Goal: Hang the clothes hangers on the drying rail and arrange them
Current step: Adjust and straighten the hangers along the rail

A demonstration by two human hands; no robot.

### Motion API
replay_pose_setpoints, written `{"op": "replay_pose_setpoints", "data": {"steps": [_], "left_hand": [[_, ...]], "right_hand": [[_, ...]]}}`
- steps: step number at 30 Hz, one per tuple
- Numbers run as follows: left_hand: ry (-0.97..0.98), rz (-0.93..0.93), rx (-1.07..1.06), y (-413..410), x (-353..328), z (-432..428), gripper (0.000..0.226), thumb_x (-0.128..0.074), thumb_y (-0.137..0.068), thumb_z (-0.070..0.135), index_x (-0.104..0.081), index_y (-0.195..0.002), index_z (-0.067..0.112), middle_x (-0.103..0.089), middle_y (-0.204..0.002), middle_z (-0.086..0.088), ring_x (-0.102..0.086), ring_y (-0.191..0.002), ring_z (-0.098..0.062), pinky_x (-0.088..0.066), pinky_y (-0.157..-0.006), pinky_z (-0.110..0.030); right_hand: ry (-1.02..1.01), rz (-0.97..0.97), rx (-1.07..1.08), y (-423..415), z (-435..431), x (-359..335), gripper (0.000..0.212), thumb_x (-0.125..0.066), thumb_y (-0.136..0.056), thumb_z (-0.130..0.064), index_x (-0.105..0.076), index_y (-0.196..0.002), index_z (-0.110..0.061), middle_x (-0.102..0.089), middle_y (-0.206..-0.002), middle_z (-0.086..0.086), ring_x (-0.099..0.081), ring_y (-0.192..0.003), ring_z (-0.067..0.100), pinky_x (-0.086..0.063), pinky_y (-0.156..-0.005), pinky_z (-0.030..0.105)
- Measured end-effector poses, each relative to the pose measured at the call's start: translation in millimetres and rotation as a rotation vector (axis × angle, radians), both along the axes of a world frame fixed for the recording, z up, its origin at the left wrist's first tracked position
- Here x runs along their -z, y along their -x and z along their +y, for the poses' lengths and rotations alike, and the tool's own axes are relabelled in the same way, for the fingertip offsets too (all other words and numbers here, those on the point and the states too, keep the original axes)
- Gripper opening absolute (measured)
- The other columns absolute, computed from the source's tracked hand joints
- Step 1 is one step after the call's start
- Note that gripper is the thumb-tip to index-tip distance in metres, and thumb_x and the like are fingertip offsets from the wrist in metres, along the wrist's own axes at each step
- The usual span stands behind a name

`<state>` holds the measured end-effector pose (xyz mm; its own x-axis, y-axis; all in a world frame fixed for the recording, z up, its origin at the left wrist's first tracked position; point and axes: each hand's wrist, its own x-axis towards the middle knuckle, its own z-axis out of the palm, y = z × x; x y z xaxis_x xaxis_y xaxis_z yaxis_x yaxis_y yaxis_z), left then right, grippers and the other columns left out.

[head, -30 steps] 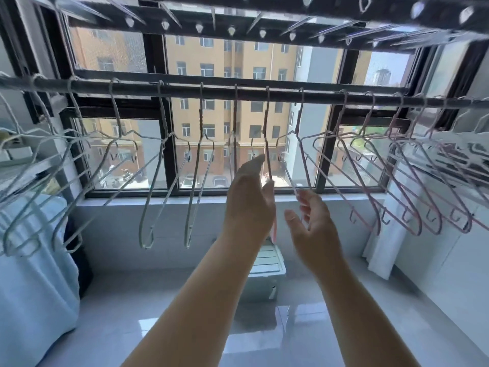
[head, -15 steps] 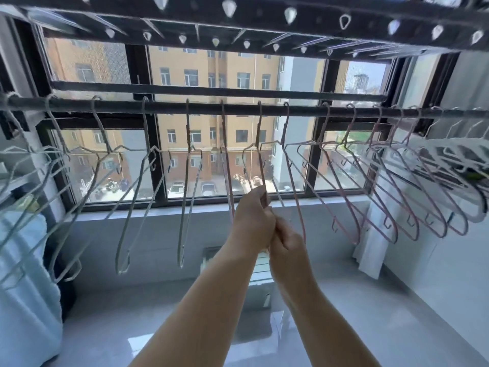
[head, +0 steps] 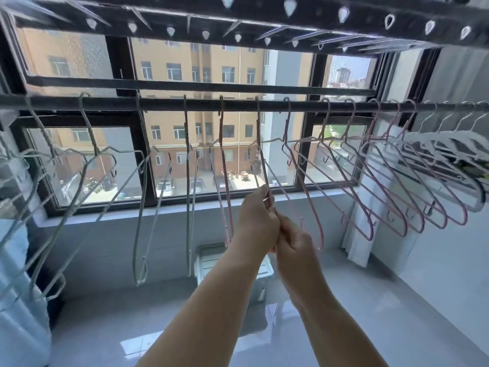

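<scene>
A dark drying rail [head: 304, 104] runs across in front of the window. Several hangers hang from it: grey-white wire ones [head: 143, 213] on the left, pink ones [head: 370, 192] in the middle and right, white ones [head: 449, 144] at the far right. My left hand [head: 255, 221] and my right hand [head: 295, 243] are pressed together below the rail's middle. Both are closed around the lower part of one pink hanger [head: 260, 154], whose hook sits on the rail. Its lower end is hidden inside my hands.
Overhead is a dark rack [head: 264, 11] with rows of hanging clips. A white plastic box [head: 209, 260] stands on the glossy floor under the window. Pale blue fabric [head: 16, 300] hangs at the left, a white curtain [head: 357, 234] at the right.
My hands were apart and open a second ago; they have come together and closed on the pink hanger. The view has tilted up slightly.
</scene>
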<state>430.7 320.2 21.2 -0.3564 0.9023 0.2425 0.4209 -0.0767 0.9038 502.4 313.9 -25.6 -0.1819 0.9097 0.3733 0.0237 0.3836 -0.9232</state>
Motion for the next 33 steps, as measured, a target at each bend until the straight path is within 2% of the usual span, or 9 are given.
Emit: {"op": "replay_pose_setpoints", "data": {"steps": [3,6,13,18,20,23,26,30,33], "left_hand": [[-0.02,-0.027,0.015,2,2,1,0.033,-0.045,-0.084,-0.004,-0.053,-0.115,0.003,-0.06,-0.113,-0.015,-0.057,-0.109,-0.029,-0.046,-0.093,-0.039],[-0.022,-0.032,0.033,4,6,2,0.037,-0.045,-0.086,-0.002,-0.053,-0.12,0.009,-0.062,-0.112,-0.008,-0.059,-0.104,-0.022,-0.048,-0.072,-0.025],[-0.041,-0.055,0.028,8,12,2,0.043,-0.046,-0.087,-0.002,-0.048,-0.126,0.014,-0.06,-0.115,-0.004,-0.056,-0.112,-0.022,-0.044,-0.1,-0.042],[-0.103,0.106,-0.01,4,12,-7,0.054,-0.049,-0.089,0.003,-0.033,-0.139,0.017,-0.039,-0.144,-0.001,-0.036,-0.133,-0.014,-0.022,-0.109,-0.021],[-0.249,0.165,-0.037,2,7,-12,0.051,-0.051,-0.088,0.004,-0.039,-0.135,0.017,-0.044,-0.141,0.002,-0.04,-0.13,-0.011,-0.027,-0.112,-0.025],[-0.366,0.07,0.042,-8,-1,-15,0.039,-0.054,-0.086,0.002,-0.054,-0.123,0.012,-0.06,-0.123,-0.004,-0.058,-0.111,-0.012,-0.044,-0.098,-0.023],[-0.201,0.097,0.103,-22,-5,0,0.038,-0.055,-0.088,0.013,-0.05,-0.126,0.007,-0.058,-0.125,-0.01,-0.057,-0.111,-0.018,-0.044,-0.098,-0.029],[0.097,0.054,0.101,-42,5,25,0.027,-0.046,-0.092,0.024,-0.049,-0.11,0.004,-0.057,-0.116,-0.025,-0.055,-0.108,-0.039,-0.045,-0.094,-0.052],[0.041,-0.025,0.028,-55,10,36,0.014,-0.043,-0.093,0.019,-0.054,-0.1,0.014,-0.062,-0.11,-0.018,-0.057,-0.103,-0.032,-0.045,-0.094,-0.045]], "right_hand": [[0.006,0.0,0.011,1,-1,1,0.035,-0.039,-0.095,-0.002,-0.057,-0.124,-0.01,-0.07,-0.107,0.005,-0.065,-0.102,0.013,-0.051,-0.094,0.037],[0.018,0.007,0.01,2,-3,2,0.033,-0.04,-0.096,-0.003,-0.059,-0.122,-0.01,-0.069,-0.095,0.0,-0.064,-0.09,0.009,-0.051,-0.087,0.033],[0.048,-0.084,-0.028,2,-6,3,0.033,-0.038,-0.098,-0.014,-0.054,-0.127,-0.016,-0.067,-0.11,0.006,-0.064,-0.103,0.016,-0.052,-0.093,0.037],[-0.251,-0.381,0.316,-25,-22,-13,0.038,-0.051,-0.092,-0.018,-0.048,-0.129,-0.017,-0.041,-0.115,-0.011,-0.046,-0.111,0.006,-0.039,-0.098,0.023],[-0.328,-0.346,0.445,-39,-20,-21,0.035,-0.054,-0.089,-0.016,-0.052,-0.124,-0.016,-0.046,-0.116,-0.006,-0.046,-0.114,0.009,-0.038,-0.097,0.023],[-0.114,-0.354,0.36,-52,1,-26,0.04,-0.051,-0.092,-0.021,-0.045,-0.131,-0.014,-0.049,-0.13,0.004,-0.045,-0.114,0.011,-0.035,-0.093,0.023],[0.105,-0.319,0.169,-54,20,-24,0.039,-0.046,-0.095,-0.029,-0.045,-0.131,-0.013,-0.055,-0.108,-0.004,-0.049,-0.097,0.008,-0.04,-0.079,0.023],[0.211,-0.198,-0.005,-56,36,-14,0.022,-0.044,-0.096,-0.034,-0.058,-0.087,-0.02,-0.057,-0.049,-0.02,-0.051,-0.05,-0.009,-0.037,-0.053,0.014],[0.231,-0.062,-0.05,-56,39,-8,0.023,-0.04,-0.098,-0.021,-0.062,-0.091,-0.017,-0.066,-0.068,-0.011,-0.06,-0.064,-0.002,-0.044,-0.056,0.009]]}}
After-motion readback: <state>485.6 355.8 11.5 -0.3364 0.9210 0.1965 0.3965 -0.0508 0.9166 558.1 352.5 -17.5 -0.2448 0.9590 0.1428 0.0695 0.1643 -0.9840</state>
